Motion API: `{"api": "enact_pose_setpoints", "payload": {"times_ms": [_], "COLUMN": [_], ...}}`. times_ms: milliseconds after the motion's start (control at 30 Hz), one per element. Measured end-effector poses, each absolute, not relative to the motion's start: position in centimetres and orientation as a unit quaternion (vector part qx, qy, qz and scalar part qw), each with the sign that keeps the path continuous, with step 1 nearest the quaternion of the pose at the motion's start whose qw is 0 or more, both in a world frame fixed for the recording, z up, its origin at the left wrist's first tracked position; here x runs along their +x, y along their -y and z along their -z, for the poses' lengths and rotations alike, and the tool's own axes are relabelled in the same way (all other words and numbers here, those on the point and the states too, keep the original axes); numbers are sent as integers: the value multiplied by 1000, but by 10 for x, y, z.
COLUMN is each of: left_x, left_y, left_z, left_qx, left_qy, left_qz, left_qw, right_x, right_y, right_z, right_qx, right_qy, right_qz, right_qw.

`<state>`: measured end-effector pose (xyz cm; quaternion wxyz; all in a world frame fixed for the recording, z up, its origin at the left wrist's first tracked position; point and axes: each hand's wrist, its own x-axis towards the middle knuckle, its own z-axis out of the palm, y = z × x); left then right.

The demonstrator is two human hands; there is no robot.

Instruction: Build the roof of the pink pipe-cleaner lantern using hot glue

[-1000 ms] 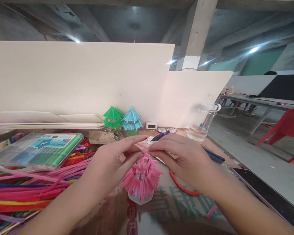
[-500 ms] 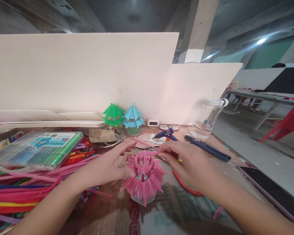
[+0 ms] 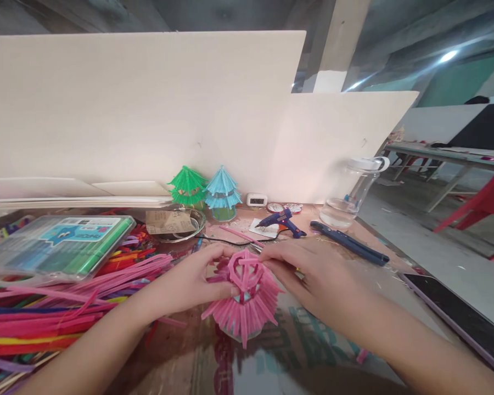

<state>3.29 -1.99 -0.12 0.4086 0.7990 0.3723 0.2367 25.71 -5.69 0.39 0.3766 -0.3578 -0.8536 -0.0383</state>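
A small pink pavilion model (image 3: 247, 315) made of pipe-cleaner strips stands in front of me, with an open ring-shaped frame at its top. My left hand (image 3: 201, 277) is closed around its left side, thumb on the front and fingers partly hidden behind. Above its right side, my right hand (image 3: 300, 269) pinches the end of a short pink pipe-cleaner piece (image 3: 249, 263), which lies across the top frame. Just behind the model is a longer pink pipe cleaner (image 3: 239, 236). Metal tips, perhaps of scissors (image 3: 256, 248), show beside my right fingertips.
Green (image 3: 187, 186) and blue (image 3: 223, 192) models stand by the white board (image 3: 148, 109). A glue gun (image 3: 282, 219), a dark blue tool (image 3: 349, 244), a water bottle (image 3: 346, 197) and a phone (image 3: 456, 318) lie rightward. Left are pipe cleaners (image 3: 45, 323) and a marker case (image 3: 66, 247).
My right hand has lowered the short pink piece onto the model's top frame. My left hand has closed in on the model's side. The view has tilted slightly, and the red handle is now hidden.
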Motion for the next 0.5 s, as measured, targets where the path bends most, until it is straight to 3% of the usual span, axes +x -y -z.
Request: {"api": "enact_pose_setpoints", "payload": {"times_ms": [133, 500], "left_x": [35, 35], "left_y": [22, 24], "left_z": [6, 7], "left_qx": [793, 817], "left_qy": [-346, -358], "left_qz": [-259, -261], "left_qw": [430, 368], "right_x": [257, 255], "right_y": [59, 61], "right_z": [-5, -3], "right_qx": [-346, -357], "right_qy": [863, 873], "right_qz": [32, -15], "right_qw": [366, 333]}}
